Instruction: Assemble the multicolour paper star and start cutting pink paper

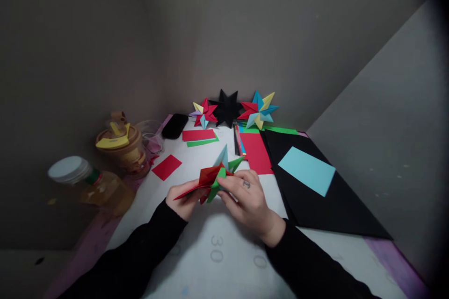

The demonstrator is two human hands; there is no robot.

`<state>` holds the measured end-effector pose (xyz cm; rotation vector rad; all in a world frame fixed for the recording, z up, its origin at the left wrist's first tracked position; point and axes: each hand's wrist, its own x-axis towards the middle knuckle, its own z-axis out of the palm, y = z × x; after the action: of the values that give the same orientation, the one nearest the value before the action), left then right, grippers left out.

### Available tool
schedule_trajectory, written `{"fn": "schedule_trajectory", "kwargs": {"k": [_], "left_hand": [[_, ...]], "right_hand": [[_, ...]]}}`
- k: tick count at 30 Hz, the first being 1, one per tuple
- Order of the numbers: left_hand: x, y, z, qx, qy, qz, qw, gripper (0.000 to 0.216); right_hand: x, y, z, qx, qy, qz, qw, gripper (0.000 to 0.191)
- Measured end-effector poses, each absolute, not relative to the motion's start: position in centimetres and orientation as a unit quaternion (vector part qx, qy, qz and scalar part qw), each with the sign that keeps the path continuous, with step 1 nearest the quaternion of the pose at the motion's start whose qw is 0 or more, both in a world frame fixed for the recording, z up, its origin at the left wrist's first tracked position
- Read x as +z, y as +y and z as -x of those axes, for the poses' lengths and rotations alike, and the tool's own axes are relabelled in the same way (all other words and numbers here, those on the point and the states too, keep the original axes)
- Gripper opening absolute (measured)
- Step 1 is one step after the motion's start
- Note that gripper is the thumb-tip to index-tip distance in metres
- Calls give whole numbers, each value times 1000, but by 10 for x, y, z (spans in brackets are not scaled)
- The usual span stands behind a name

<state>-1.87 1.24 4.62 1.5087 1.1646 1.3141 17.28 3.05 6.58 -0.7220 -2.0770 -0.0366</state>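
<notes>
Both my hands hold a folded paper star (210, 175) above the white table, with red, green and light-blue points. My left hand (185, 198) grips it from the left and below; the red paper covers most of its fingers. On the right, my right hand (245, 194) pinches a green point between thumb and fingers. One pale blue point sticks up at the back of the star. How the pieces join in the middle is hidden by my fingers and the folds.
Finished paper stars, a small one (204, 113), a black one (227, 108) and a multicoloured one (259, 110), lean on the wall. A bottle (105, 191), brown cup (122, 149) and phone (175, 126) stand left. Black sheets (315, 210) with light-blue paper (307, 170) lie right.
</notes>
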Motion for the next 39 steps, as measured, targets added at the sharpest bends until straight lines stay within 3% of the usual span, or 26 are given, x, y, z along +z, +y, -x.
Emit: {"fn": "schedule_trajectory", "kwargs": {"k": [11,17,25,33,39], "left_hand": [[45,11,20,507,444,-628,387,26],[37,13,23,477,450,-658,370,28],[48,12,20,463,476,-633,398,26],[49,10,18,460,469,-628,418,22],[46,7,16,429,468,-641,432,29]], "right_hand": [[72,34,-174,24,-861,285,420,20],[69,36,-174,-25,-868,318,382,8],[70,34,-172,-20,-846,364,390,8],[73,27,-172,-23,-827,312,468,23],[75,27,-172,-8,-832,306,463,17]]}}
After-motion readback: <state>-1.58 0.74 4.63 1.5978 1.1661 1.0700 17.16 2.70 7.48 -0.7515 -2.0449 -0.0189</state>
